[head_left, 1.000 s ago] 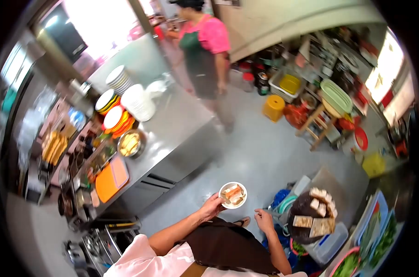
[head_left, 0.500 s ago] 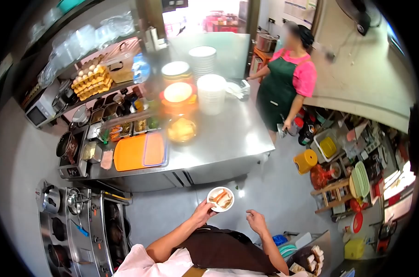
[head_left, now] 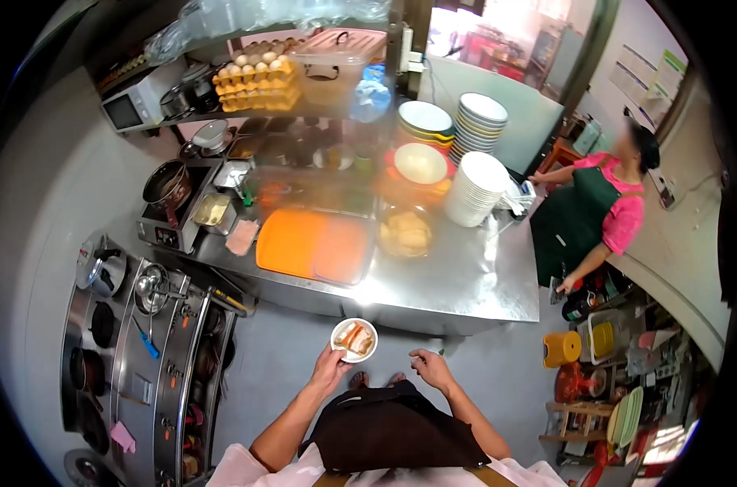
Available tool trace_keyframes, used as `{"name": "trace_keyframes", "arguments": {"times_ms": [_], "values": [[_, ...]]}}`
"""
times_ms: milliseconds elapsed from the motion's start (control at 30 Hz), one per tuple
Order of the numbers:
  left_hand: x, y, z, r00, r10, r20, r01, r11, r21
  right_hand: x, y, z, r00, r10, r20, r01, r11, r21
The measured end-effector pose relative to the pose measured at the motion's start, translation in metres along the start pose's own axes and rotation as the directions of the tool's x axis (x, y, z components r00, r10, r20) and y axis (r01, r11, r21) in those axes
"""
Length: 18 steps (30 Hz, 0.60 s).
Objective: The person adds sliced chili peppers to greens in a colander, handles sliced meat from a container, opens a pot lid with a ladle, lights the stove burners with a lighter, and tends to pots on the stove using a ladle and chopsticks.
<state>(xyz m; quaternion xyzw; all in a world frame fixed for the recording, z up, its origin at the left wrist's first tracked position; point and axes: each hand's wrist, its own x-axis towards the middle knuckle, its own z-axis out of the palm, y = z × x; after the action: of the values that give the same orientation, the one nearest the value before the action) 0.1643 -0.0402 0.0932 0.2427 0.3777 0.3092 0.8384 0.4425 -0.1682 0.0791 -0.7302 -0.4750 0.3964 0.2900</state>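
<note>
White bowl point(head_left: 374, 344) with browned food pieces point(head_left: 355, 338) held above floor point(head_left: 287, 334), near front of steel counter point(head_left: 470, 288); side gripped by left hand point(head_left: 330, 368). Right hand point(head_left: 433, 370) held apart, fingers partly curled; whether anything is grasped cannot be told. On counter, orange board point(head_left: 286, 243) laid flat, white bowls point(head_left: 476, 191) stacked. Person point(head_left: 623, 219) in green apron point(head_left: 571, 223) seen at counter's right end.
</note>
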Motion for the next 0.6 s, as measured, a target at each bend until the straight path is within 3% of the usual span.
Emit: {"name": "trace_keyframes", "arguments": {"times_ms": [67, 100, 267, 400, 467, 567, 600], "values": [[-0.006, 0.008, -0.006, 0.998, 0.031, -0.053, -0.034, 0.999, -0.043, 0.031, -0.016, 0.002, 0.991, 0.065, 0.116, -0.080, 0.989, 0.127], [-0.009, 0.009, -0.008, 0.995, 0.053, -0.085, -0.059, 0.995, -0.076, 0.048, -0.026, 0.005, 0.970, 0.147, 0.193, -0.201, 0.932, 0.302], [-0.014, 0.025, -0.005, 0.956, 0.148, -0.254, -0.185, 0.974, -0.128, 0.171, -0.041, 0.032, 0.945, 0.115, 0.308, -0.282, 0.766, 0.577], [-0.006, 0.043, 0.006, 0.904, 0.212, -0.371, -0.280, 0.950, -0.140, 0.261, -0.055, 0.060, 0.971, 0.194, 0.138, -0.234, 0.677, 0.698], [0.003, 0.053, 0.015, 0.889, 0.260, -0.377, -0.322, 0.940, -0.112, 0.293, -0.064, 0.066, 0.960, 0.252, 0.120, -0.262, 0.663, 0.702], [0.013, 0.064, 0.026, 0.860, 0.280, -0.426, -0.353, 0.930, -0.102, 0.318, -0.071, 0.067, 0.950, 0.306, 0.056, -0.299, 0.847, 0.439], [0.016, 0.065, 0.026, 0.853, 0.297, -0.429, -0.365, 0.927, -0.083, 0.317, -0.071, 0.067, 0.965, 0.258, 0.053, -0.257, 0.876, 0.407]]}}
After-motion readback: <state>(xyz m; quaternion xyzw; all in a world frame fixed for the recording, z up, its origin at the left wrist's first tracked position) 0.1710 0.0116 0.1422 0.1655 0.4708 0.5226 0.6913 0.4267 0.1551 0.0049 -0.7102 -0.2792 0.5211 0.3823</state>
